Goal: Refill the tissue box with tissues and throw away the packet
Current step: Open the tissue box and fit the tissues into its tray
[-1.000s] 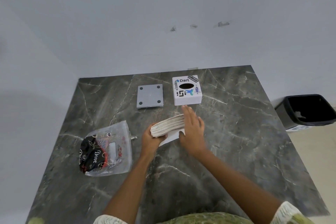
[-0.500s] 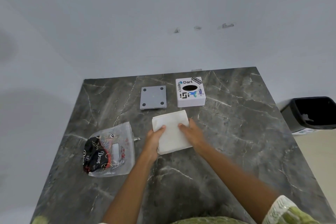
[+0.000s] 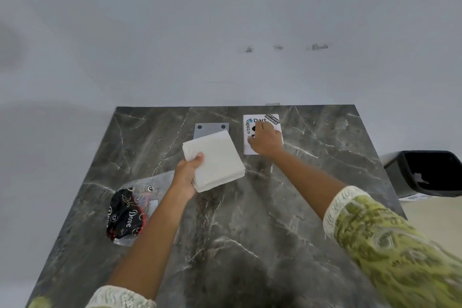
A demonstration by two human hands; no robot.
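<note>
A stack of white tissues is lifted above the table, gripped at its near left corner by my left hand. The white tissue box, covered in stickers, stands at the back of the dark marble table. My right hand lies over the box's top and front, fingers curled around it, hiding its opening. The clear plastic tissue packet, with a black and red print, lies at the left of the table, partly under my left forearm.
A grey square plate with dark corner holes lies left of the box, half hidden behind the tissues. A black waste bin stands on the floor to the right of the table. A white wall rises right behind the table.
My right hand left the tissue stack and reached back to the tissue box. My left hand alone now holds the stack, raised off the table and moved toward the grey plate.
</note>
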